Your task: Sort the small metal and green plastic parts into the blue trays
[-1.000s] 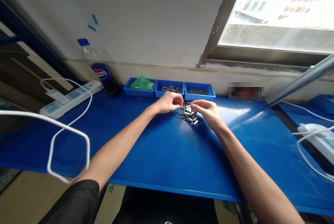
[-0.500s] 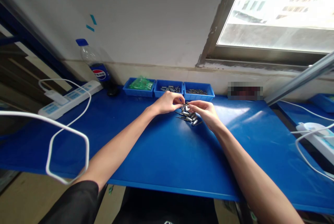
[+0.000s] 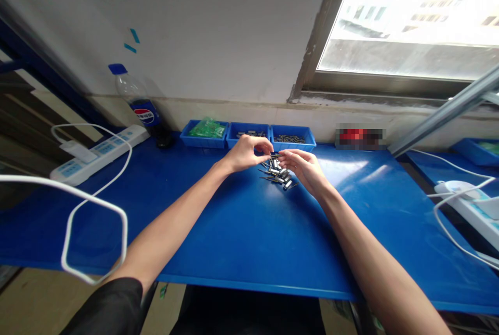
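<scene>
The left hand [image 3: 245, 154] and right hand [image 3: 307, 167] have drawn closer, so both meet at one dark part [image 3: 276, 155] over the pile [image 3: 278, 172] on the desk [image 3: 241, 231]. Right fingers pinch it; left fingers nearly close, hold unclear.

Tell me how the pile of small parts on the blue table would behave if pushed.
The pile would probably spread rather than move as one, since its pieces lie loose and crisscrossed. The thin pins look straight, so they're likely stiff. The pieces may slide easily, as the table looks smooth and glossy.
</scene>
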The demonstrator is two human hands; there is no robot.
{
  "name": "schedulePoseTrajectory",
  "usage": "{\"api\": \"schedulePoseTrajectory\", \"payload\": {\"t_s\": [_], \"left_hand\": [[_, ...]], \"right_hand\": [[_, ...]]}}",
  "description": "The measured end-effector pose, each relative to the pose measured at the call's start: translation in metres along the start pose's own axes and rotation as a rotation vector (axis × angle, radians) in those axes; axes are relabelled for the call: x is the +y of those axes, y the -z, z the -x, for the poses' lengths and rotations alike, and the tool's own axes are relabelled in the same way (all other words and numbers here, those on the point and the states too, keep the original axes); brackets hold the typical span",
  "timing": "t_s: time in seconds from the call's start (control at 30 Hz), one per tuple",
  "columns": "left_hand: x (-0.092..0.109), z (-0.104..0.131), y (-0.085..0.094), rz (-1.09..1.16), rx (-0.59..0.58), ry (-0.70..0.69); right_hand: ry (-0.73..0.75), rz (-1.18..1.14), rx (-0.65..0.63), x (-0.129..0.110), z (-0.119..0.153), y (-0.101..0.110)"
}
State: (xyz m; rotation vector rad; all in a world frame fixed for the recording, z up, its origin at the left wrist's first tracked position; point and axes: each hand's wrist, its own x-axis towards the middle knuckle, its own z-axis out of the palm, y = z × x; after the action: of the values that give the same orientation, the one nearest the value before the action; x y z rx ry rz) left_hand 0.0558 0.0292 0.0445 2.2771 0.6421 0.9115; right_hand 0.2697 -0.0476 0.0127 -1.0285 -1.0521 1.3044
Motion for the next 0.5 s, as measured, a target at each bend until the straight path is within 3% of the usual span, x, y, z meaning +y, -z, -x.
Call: {"api": "schedulePoseTrajectory", "payload": {"t_s": [0.3, 0.5], "left_hand": [[0.001, -0.001, 0.000, -0.027, -0.037, 0.001], [-0.015, 0.002, 0.003, -0.237, -0.191, 0.088]], "right_hand": [[-0.005, 0.055, 0.003, 0.000, 0.000, 0.001], [0.129, -0.019, 0.102, 0.003, -0.004, 0.002]]}}
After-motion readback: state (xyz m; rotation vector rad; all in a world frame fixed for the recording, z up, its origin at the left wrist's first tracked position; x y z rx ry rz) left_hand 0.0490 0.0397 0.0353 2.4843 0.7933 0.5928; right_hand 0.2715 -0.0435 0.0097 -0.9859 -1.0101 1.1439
